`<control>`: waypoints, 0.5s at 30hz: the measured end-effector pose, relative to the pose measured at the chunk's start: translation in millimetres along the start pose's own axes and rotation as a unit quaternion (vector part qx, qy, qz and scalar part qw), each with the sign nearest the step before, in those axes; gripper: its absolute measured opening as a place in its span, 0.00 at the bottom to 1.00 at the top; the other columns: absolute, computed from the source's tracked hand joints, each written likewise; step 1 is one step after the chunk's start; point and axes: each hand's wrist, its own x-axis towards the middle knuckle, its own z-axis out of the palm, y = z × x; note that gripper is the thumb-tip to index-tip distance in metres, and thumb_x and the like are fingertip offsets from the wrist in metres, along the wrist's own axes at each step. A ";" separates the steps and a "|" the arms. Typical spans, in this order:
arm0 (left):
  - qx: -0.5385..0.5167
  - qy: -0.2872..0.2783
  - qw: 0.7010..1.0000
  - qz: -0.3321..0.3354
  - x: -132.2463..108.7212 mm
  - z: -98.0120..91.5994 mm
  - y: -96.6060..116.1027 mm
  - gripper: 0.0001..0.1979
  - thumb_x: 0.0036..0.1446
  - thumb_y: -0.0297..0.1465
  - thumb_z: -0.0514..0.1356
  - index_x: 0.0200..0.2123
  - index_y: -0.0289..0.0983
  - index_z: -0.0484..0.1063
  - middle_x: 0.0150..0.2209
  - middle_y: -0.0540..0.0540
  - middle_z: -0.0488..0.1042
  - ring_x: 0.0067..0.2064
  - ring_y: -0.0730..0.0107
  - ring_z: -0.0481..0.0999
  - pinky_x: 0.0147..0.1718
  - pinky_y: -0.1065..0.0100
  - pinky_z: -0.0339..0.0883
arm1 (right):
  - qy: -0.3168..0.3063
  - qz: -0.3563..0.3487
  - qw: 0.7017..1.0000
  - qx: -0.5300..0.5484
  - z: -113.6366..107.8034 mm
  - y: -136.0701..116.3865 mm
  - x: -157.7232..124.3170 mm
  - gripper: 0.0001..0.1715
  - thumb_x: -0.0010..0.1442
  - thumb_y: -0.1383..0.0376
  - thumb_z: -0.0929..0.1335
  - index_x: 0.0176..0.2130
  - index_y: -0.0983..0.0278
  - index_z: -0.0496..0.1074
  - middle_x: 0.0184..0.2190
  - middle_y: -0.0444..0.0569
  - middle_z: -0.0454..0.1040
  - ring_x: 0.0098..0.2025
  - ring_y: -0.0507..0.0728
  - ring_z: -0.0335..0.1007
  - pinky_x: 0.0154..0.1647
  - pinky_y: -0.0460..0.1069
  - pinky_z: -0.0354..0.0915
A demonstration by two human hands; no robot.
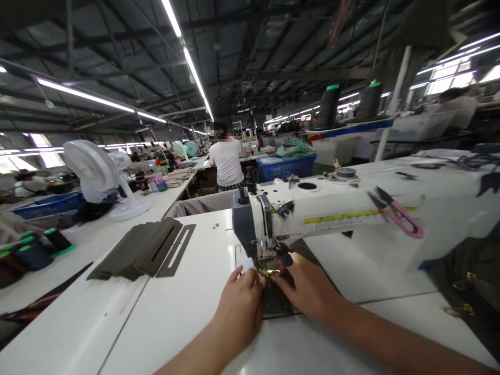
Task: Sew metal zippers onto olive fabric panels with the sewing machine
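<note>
A white sewing machine [304, 213] stands on the white table, its needle area low in front of me. Under the presser foot lies a dark fabric piece [277, 304], stretching back behind my right hand. My left hand [241, 304] is left of the foot, its fingers curled and pinched close to a small white piece [245, 264]; what they grip is hidden. My right hand [308, 284] rests on the dark fabric from the right, thumb towards a shiny gold-coloured part [270, 272] at the foot. Its fingers bend inward, partly covered by the machine head, and their hold is hidden.
To the left lies a stack of dark panels [136, 250], with a slotted panel [175, 252] beside it. Pink-handled thread snips [398, 213] rest on the machine arm. Further off are a white fan [91, 169], thread cones [35, 255], a blue crate [285, 166] and a seated person [226, 161].
</note>
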 end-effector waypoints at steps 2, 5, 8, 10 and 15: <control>0.002 0.001 1.000 -0.018 0.2 -1.1 0.6 0.20 0.41 0.20 0.51 0.40 0.34 0.67 0.39 0.40 0.69 0.44 0.59 0.69 0.50 0.53 0.61 | -0.023 0.045 0.998 -0.036 5.5 -0.8 10.3 0.04 0.53 0.67 0.65 0.30 0.65 0.70 0.28 0.50 0.73 0.31 0.58 0.69 0.32 0.49 0.63; -0.001 0.002 0.999 -0.032 0.3 -1.7 0.9 0.18 0.41 0.20 0.51 0.38 0.33 0.68 0.38 0.40 0.68 0.40 0.59 0.70 0.42 0.57 0.67 | -0.037 0.071 0.996 -0.044 10.6 -2.5 17.6 0.06 0.54 0.65 0.65 0.28 0.64 0.70 0.24 0.48 0.73 0.28 0.56 0.70 0.28 0.47 0.61; -0.014 0.009 1.000 -0.026 0.0 -1.5 1.3 0.20 0.40 0.19 0.51 0.39 0.33 0.68 0.38 0.40 0.68 0.41 0.59 0.69 0.42 0.57 0.66 | -0.034 0.089 0.994 -0.049 12.1 -2.6 18.1 0.06 0.53 0.64 0.65 0.26 0.64 0.69 0.23 0.47 0.74 0.28 0.57 0.71 0.27 0.47 0.61; -0.025 0.013 1.000 -0.013 0.2 -1.5 1.3 0.23 0.39 0.18 0.52 0.42 0.34 0.67 0.39 0.41 0.68 0.43 0.59 0.68 0.45 0.57 0.65 | -0.030 0.106 0.993 -0.053 14.3 -1.7 18.4 0.07 0.52 0.63 0.65 0.26 0.63 0.70 0.24 0.48 0.75 0.29 0.58 0.72 0.28 0.48 0.61; -0.022 -0.011 1.000 0.006 2.3 -2.4 -0.3 0.21 0.39 0.20 0.54 0.41 0.34 0.69 0.43 0.40 0.68 0.45 0.58 0.67 0.47 0.57 0.63 | -0.015 0.159 0.984 -0.077 26.8 -2.1 27.3 0.12 0.55 0.61 0.64 0.28 0.65 0.72 0.27 0.52 0.76 0.33 0.60 0.73 0.31 0.49 0.63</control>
